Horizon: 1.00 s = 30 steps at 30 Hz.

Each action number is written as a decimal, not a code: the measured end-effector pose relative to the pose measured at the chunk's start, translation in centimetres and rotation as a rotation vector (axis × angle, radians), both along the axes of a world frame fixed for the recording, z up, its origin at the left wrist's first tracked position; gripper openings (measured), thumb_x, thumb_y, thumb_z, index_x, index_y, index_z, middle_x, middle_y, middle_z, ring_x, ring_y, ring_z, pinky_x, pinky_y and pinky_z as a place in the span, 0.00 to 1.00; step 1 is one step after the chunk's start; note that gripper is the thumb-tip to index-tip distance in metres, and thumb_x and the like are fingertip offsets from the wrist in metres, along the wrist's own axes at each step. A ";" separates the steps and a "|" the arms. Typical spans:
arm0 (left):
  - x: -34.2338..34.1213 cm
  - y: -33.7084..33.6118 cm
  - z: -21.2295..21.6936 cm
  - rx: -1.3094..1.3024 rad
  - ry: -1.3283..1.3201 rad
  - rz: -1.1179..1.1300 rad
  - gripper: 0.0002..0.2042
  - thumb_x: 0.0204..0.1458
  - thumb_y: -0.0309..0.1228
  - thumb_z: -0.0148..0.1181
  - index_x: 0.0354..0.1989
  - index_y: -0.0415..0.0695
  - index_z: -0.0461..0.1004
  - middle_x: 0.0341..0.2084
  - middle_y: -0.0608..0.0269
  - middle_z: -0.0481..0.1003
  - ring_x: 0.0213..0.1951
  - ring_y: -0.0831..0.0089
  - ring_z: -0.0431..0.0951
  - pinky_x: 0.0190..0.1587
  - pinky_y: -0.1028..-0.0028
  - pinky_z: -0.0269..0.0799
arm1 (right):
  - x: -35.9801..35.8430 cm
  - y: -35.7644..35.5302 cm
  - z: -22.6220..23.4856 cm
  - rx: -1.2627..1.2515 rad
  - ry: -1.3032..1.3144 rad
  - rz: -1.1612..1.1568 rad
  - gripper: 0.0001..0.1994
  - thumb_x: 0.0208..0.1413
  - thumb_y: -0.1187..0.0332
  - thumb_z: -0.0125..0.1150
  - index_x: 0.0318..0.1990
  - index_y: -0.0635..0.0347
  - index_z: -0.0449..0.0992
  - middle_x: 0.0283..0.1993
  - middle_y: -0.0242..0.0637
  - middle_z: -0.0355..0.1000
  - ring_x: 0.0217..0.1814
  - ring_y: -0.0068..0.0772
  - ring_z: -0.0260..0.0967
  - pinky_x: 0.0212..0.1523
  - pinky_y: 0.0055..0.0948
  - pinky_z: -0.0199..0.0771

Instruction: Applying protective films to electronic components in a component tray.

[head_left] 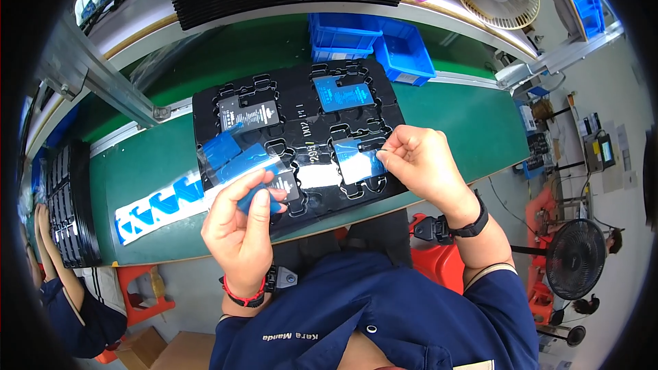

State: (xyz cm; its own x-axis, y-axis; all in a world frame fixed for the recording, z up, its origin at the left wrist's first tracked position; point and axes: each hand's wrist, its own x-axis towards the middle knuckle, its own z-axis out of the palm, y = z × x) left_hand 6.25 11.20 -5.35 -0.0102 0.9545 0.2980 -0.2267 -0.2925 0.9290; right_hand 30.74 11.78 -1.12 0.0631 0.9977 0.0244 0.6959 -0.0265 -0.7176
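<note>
Pinching at the right edge of the lower right pack [360,162], thumb and fingertip of the right grip [421,161] are meeting; whether a corner of its blue film is caught between them, I cannot tell; the left grip [240,229] is clamping a clear sheet [240,162] with blue patches, its far end leaning over the tray [205,120]; holding it by the near end is probably leaving the rest of the sheet flat and unfolded.

The lower right pack is sitting in its shaped pocket, which is likely stopping it from sliding under the fingers; the upper right pack [346,96] is also showing a blue face, while the upper left pack [257,115] is showing a dark printed one; the lower left pack [284,183] is lying partly hidden beneath the sheet and the left grip, and glare is washing out part of the lower right one.

On the green table [151,157], a white strip [162,205] with blue shapes is resting beside the tray, seemingly within easy left reach; farther left, a tray stack [68,205] is standing near another person's arm [55,260]; behind the tray, blue bins [404,55] are bounding the space.
</note>
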 end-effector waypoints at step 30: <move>-1.3 0.3 1.1 0.058 0.289 -0.090 0.10 0.46 0.30 0.67 0.30 0.34 0.77 0.22 0.59 0.77 0.25 0.78 0.76 0.26 0.80 0.71 | -6.6 0.7 1.3 0.506 0.447 0.425 0.09 0.39 0.79 0.68 0.31 0.58 0.81 0.32 0.33 0.66 0.32 0.22 0.64 0.30 0.21 0.64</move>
State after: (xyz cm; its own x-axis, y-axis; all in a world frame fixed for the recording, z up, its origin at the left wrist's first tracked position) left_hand 4.91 11.53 -4.21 0.1669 0.9290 0.3302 0.0174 -0.3376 0.9411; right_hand 24.19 12.46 0.16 -0.2095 0.8131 0.5431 0.2167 0.5802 -0.7851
